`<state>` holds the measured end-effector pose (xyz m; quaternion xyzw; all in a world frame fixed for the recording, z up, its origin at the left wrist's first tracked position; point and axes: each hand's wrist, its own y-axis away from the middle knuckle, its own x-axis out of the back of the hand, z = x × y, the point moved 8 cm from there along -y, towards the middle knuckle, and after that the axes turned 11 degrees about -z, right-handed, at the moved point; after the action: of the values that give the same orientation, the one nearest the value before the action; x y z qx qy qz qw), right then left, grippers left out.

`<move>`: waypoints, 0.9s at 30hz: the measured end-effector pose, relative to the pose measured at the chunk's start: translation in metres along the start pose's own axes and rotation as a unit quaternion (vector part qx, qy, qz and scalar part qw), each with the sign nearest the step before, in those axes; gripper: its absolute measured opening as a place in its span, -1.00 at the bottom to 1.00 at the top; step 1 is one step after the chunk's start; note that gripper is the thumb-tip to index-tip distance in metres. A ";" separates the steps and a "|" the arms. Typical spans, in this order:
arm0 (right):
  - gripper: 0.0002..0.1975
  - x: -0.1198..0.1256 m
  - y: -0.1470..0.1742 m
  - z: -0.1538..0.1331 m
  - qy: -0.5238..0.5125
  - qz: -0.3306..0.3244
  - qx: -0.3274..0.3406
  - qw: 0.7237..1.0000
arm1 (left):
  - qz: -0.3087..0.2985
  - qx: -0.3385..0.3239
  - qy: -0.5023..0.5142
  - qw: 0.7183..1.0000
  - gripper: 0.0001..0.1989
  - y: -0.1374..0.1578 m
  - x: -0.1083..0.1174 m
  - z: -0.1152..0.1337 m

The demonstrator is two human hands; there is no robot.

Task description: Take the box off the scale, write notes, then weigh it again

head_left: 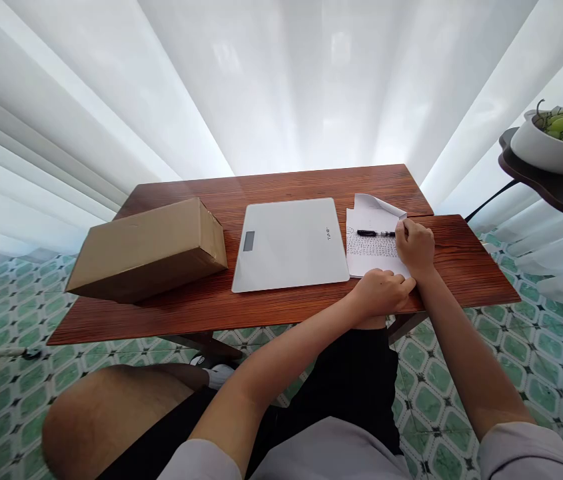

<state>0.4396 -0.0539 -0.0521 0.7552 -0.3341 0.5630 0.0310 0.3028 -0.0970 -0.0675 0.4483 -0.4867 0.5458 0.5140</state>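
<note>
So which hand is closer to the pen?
The right hand, beside one end of the pen; the left hand is farther off, near the front of the table.

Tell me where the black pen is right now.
In the head view, the black pen lies on the written paper toward the table's right side, between the white scale and the right hand.
</note>
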 end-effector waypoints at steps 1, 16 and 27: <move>-0.61 -0.001 0.000 0.000 0.016 0.000 0.002 1.000 | 0.002 -0.011 -0.010 1.000 -0.75 0.000 0.001 0.002; -0.53 -0.007 0.004 -0.002 0.068 -0.002 0.015 0.998 | 0.061 -0.114 -0.154 0.980 -0.71 0.051 0.031 0.012; -0.53 -0.014 0.003 0.003 0.053 -0.023 0.021 0.998 | 0.188 -0.011 -0.298 0.936 -0.92 0.164 0.123 -0.033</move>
<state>0.4382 -0.0506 -0.0664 0.7324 -0.3027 0.6082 0.0459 0.1305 -0.0489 0.0390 0.4848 -0.6990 0.4684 0.2387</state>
